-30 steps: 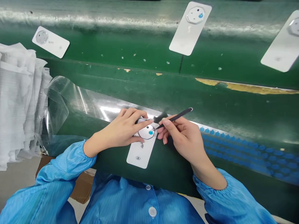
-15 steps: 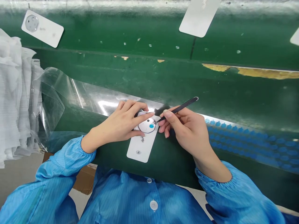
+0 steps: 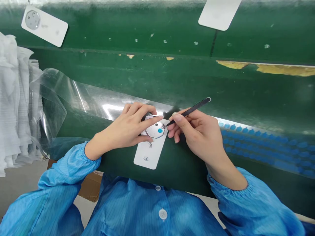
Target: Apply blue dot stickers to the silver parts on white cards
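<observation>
A white phone-shaped panel [image 3: 148,155] lies on the green surface in front of my body, with a round camera-like area near its far end. A small blue dot [image 3: 160,130] sits inside that round area. My left hand [image 3: 130,126] rests over the panel's far left side, fingers apart, thumb and index finger on either side of the round area. My right hand [image 3: 197,131] is closed on black tweezers [image 3: 194,108], held like a pen, their tips at the blue dot's upper right edge.
A clear plastic strip [image 3: 95,98] runs under my hands, with rows of blue dots [image 3: 261,144] at right. White panels lie at the back left [image 3: 46,26] and back right [image 3: 219,14]. White wrapping sheets [image 3: 11,98] are stacked at far left.
The white panel at the back right has shifted right and partly out of the frame's top. My hands and the tweezers have barely moved; the tweezers' tips remain by the blue dot.
</observation>
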Tool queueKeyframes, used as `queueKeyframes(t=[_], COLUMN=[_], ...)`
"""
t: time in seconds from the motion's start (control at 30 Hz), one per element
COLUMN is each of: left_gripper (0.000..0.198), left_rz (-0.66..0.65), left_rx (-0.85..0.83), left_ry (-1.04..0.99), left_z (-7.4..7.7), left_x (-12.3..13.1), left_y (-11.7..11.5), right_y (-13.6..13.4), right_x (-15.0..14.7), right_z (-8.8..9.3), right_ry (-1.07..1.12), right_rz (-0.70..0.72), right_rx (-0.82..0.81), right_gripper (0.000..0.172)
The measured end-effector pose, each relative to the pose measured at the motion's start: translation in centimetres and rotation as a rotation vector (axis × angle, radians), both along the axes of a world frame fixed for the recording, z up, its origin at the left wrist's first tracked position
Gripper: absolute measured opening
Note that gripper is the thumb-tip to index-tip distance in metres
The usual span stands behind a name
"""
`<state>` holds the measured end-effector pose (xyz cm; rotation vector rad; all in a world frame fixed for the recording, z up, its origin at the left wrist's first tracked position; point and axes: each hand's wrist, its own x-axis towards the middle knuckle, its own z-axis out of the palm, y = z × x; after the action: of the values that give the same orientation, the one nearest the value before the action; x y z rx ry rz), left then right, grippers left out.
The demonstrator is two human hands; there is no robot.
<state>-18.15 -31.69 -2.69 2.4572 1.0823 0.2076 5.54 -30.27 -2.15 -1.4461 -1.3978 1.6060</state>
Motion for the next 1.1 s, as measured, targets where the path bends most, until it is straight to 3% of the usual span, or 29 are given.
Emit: queueKeyframes(t=[1.1], left_gripper=[0.059], left_rz=[0.005], left_rx=[-0.012], left_ry=[-0.012], left_z=[0.08], left_x=[-0.04], left_y=[0.09], right_y=[0.06], right_x=[0.01], right_z=[-0.30], right_ry=[-0.011], right_rz=[0.009], right_rx=[-0.002], right_gripper=[0.036])
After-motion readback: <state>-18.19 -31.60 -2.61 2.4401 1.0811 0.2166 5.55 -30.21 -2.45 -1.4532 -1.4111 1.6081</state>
